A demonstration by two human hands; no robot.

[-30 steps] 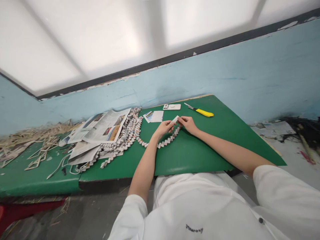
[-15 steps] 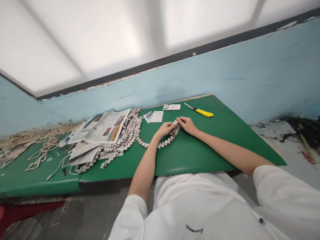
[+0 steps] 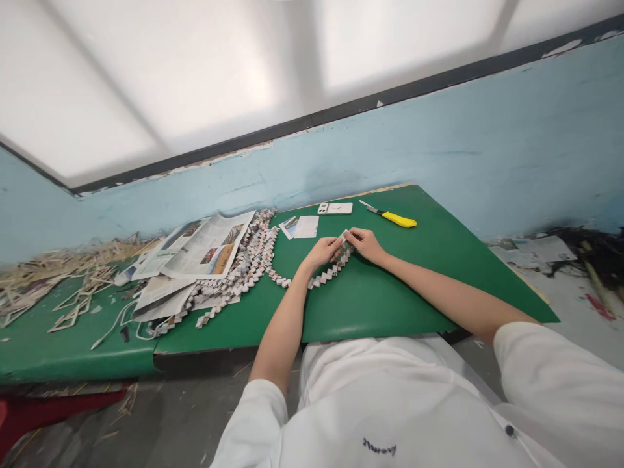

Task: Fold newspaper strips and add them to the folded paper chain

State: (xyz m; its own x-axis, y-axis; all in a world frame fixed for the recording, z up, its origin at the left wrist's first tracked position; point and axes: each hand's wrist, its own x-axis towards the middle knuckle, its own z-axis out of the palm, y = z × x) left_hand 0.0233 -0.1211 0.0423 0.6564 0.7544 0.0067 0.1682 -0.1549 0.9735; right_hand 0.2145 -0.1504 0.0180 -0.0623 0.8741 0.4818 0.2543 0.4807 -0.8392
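Observation:
My left hand (image 3: 324, 252) and my right hand (image 3: 365, 244) meet over the green table, both closed at the fingertips on a small folded paper strip (image 3: 345, 235). Below them hangs a zigzag chain of folded newspaper (image 3: 324, 279), which curves left across the tabletop and passes behind my left wrist. Its right end rises to the fingers of my right hand, where the exact join is hidden. To the left, the chain runs toward a heap of similar folded chains (image 3: 258, 253).
Newspaper sheets (image 3: 209, 250) lie over the heap on the left, beside a white cable (image 3: 113, 328) and thin wooden strips (image 3: 80, 296). Behind my hands are paper pieces (image 3: 306, 227), a white phone (image 3: 336, 208) and a yellow-handled knife (image 3: 398, 220). The green table (image 3: 390, 305) ends at the right.
Both hands stay in nearly the same place. Between the fingertips, the strip shows slightly less of its length and its angle has shifted a little.

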